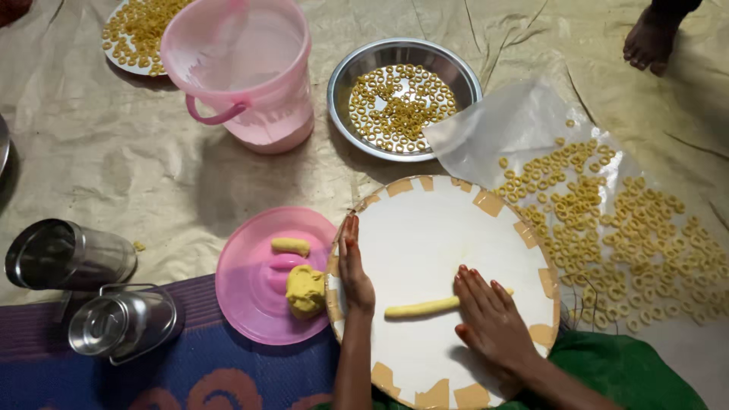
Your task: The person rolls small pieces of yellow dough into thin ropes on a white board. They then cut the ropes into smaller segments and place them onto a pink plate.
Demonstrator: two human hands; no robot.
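1. The right hand [492, 319] lies flat, fingers spread, palm pressing one end of a thin yellow dough rope [421, 307].
2. The left hand [354, 269] rests open, gripping nothing, at the left edge of the round white board with tan taped rim [425, 228].
3. The board sits on wrinkled beige floor sheeting [114, 167].
4. The rope lies near the board's centre, smooth and slightly curved.

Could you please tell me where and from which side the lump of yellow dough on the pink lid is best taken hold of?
Probably across the rounded top of the dough lump, from above: it lies loose on the pink lid, with the left hand just beside it.
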